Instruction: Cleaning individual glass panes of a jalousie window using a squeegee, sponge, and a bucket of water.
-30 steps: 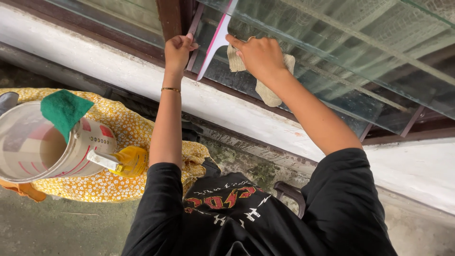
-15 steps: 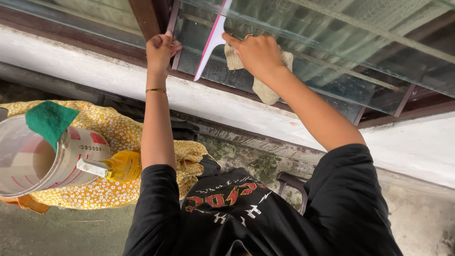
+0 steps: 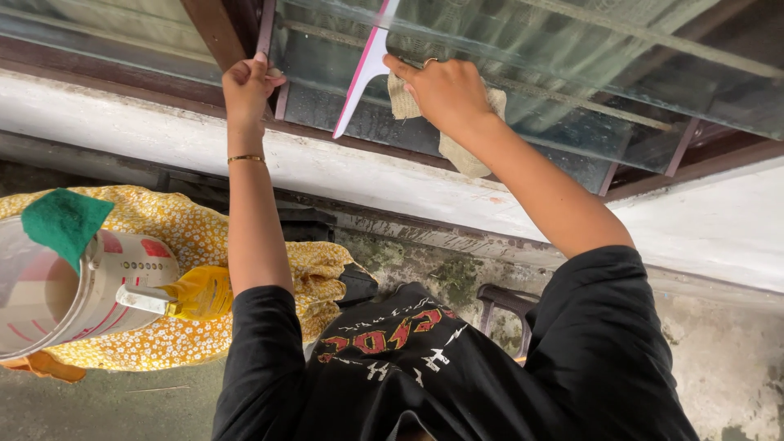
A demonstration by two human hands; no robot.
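Note:
My left hand [image 3: 247, 88], with a thin gold bracelet on the wrist, grips the brown metal window frame [image 3: 268, 33] beside the glass. My right hand [image 3: 445, 94] presses a beige cloth [image 3: 461, 151] flat against the glass pane [image 3: 572, 73]. A pink and white squeegee [image 3: 363, 73] leans on the glass right next to my right fingers; its handle runs out of the top of the view. I cannot tell whether my right hand also grips the squeegee. My black printed shirt fills the bottom of the view.
A white painted sill [image 3: 327, 163] runs under the window. At lower left a white bucket [image 3: 57, 294] with a green scrub pad [image 3: 61, 220] on its rim rests on a yellow flowered cloth [image 3: 188, 237], beside a yellow bottle [image 3: 192, 292]. A dark chair back [image 3: 502, 302] stands below.
My left hand has slid left, away from the squeegee, along the window frame. My right hand with the cloth stays on the glass. The view has drifted a little.

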